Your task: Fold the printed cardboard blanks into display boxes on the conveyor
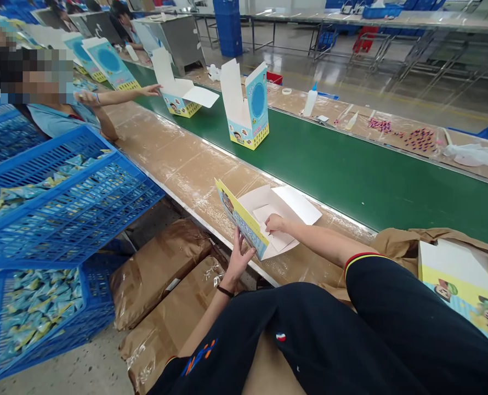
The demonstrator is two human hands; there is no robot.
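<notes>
A printed cardboard box (264, 219), blue and yellow outside and white inside, lies half-folded on the taped brown bench edge (178, 164). My left hand (239, 258) grips its near printed wall from below, fingers curled round the edge. My right hand (274, 224) is inside the box, fingers closed and pressing on a white inner flap. A stack of flat printed boxes (466, 291) lies at my right on brown paper.
A green conveyor belt (351, 170) carries an upright open box (246, 107) and another open box (182, 96), which a co-worker's hand (151, 89) reaches toward. Blue crates (63, 203) of packets stand at left. Wrapped brown bundles (162, 274) lie below the bench. A glue bottle (310, 101) stands beyond the belt.
</notes>
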